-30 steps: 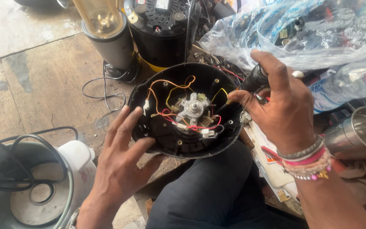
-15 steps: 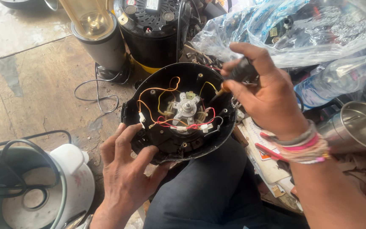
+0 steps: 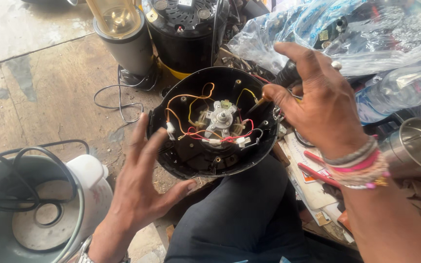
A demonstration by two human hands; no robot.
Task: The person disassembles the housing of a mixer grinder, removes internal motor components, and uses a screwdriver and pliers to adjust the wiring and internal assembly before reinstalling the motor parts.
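A round black appliance base (image 3: 191,160) lies open on my knee, underside up. Inside it sit a grey motor hub (image 3: 221,117) and red, orange and yellow wires (image 3: 191,100). My left hand (image 3: 137,190) is at the base's left rim with fingers spread and the thumb under the lower edge. My right hand (image 3: 322,102) hovers over the right rim, pinching a small screwdriver (image 3: 267,92) with an amber handle. Its dark shaft points down into the housing near the yellow wire.
A grey blender with a yellowish jar (image 3: 123,34) and a black appliance (image 3: 186,29) stand behind. A white cooker (image 3: 35,209) with a coiled black cord sits at lower left. On the right are a plastic bag (image 3: 347,29), a bottle (image 3: 395,90), a steel cup (image 3: 420,146) and red-handled pliers (image 3: 317,168).
My left fingers have lifted off the base's rim and spread apart. My right hand has brought the screwdriver down from the upper rim into the housing.
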